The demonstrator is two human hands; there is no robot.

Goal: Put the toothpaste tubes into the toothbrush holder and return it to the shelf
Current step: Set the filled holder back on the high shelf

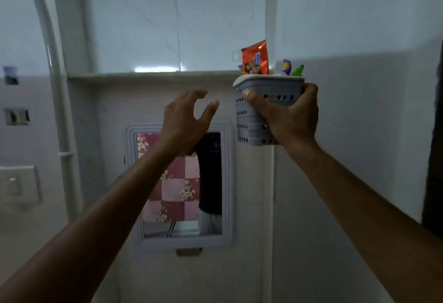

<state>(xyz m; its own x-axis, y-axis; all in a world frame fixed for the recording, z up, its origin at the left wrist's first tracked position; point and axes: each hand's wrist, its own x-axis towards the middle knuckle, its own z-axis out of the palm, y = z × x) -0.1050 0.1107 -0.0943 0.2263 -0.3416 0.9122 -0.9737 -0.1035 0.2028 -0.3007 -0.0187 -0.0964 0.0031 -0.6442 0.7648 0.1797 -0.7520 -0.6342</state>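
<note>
A grey perforated toothbrush holder [249,120] is raised in the air at the right, its rim level with the shelf ledge [148,75]. My right hand [287,120] grips it around the front and side. The flat red end of a toothpaste tube [254,59] sticks up out of the holder, beside purple and green toothbrush handles [293,69]. My left hand [189,118] is lifted to the left of the holder, fingers spread and curled, holding nothing and not touching the holder.
The shelf is a tiled wall niche above a framed mirror [179,182]. A white pipe [55,87] runs down the wall at left, with a switch plate [19,182] further left. A wall corner runs just behind the holder.
</note>
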